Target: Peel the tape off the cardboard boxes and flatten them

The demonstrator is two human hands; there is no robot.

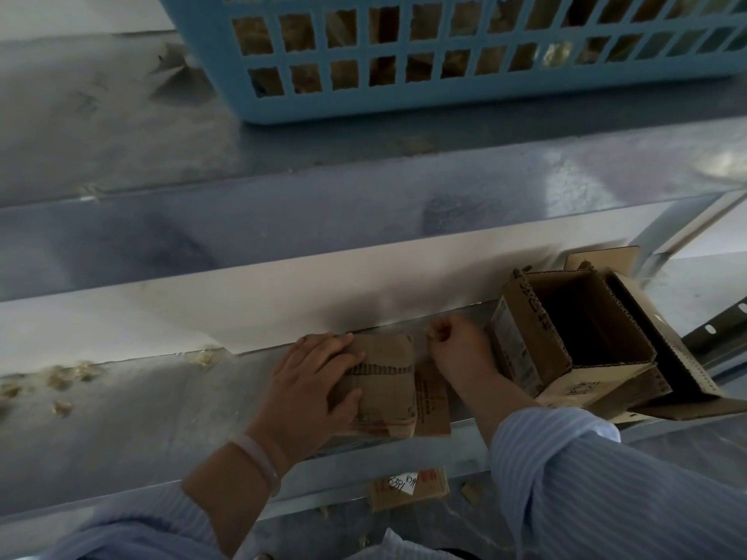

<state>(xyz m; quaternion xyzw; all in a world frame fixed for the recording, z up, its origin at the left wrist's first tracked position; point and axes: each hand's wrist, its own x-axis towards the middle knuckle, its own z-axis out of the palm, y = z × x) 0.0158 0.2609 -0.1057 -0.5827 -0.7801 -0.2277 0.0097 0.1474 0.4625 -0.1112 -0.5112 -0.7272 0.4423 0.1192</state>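
Big blue basket (220, 54) up top, open box (521, 349) standing at the right. On the metal table (161, 418) the small flattened box (388, 381) lies between both hands, long side running away from the person. Left hand (311, 377) is spread flat, pinning its left half. Right hand (458, 345) sits at the far right corner, fingers curled, seemingly pinching clear tape (422, 344), though it's hard to see. I'd expect a rightward pull.
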